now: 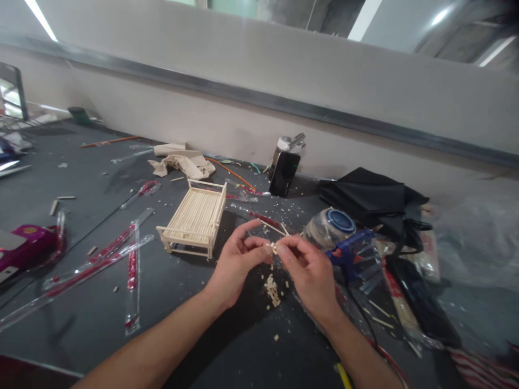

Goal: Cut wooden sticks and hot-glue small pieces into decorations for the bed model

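Observation:
Both hands meet above the dark table, fingertips pinched together around small pale wooden pieces (273,247). My left hand (239,262) has its thumb and a finger closed on them, the index finger stretched out along a thin wooden stick (273,227). My right hand (306,270) pinches the same small pieces from the other side; how they join is too small to make out. Just below lies a little heap of short cut wooden bits (272,290). To the left of my left hand stands a miniature bed (194,213) built of thin wooden sticks.
A blue glue gun (351,254) and a blue-lidded jar (330,227) stand right of my hands. Behind, a phone (285,174) leans upright. A black bag (365,192) lies at the back right, plastic-wrapped red strips (132,275) and a magenta object (30,246) at left.

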The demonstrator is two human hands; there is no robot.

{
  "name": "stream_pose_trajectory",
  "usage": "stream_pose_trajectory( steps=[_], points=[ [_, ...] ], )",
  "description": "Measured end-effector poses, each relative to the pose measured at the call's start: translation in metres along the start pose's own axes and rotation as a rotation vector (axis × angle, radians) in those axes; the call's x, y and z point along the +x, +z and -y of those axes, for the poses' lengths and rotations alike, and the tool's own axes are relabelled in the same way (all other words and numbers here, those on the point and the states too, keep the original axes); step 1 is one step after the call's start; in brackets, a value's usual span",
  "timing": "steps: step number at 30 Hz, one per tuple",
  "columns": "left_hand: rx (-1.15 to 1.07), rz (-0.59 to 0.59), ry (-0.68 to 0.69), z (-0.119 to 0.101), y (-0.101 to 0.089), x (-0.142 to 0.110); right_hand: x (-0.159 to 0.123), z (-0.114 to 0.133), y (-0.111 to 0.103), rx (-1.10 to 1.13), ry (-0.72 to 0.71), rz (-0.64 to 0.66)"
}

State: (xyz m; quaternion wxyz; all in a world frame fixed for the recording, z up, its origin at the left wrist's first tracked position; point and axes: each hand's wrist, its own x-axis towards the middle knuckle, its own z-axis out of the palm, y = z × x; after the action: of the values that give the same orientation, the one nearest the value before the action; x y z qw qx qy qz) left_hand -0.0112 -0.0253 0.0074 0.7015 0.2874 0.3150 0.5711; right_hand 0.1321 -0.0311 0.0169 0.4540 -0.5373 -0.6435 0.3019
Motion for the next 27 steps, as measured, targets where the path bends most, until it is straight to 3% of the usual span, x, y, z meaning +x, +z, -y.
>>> stream_pose_trajectory(
  steps=[27],
  points=[
    [-0.018, 0.007, -0.007, 0.0009, -0.0013, 0.0023, 0.0003, 0.0029, -0.0058, 0.033, -0.003, -0.042]
  ],
)
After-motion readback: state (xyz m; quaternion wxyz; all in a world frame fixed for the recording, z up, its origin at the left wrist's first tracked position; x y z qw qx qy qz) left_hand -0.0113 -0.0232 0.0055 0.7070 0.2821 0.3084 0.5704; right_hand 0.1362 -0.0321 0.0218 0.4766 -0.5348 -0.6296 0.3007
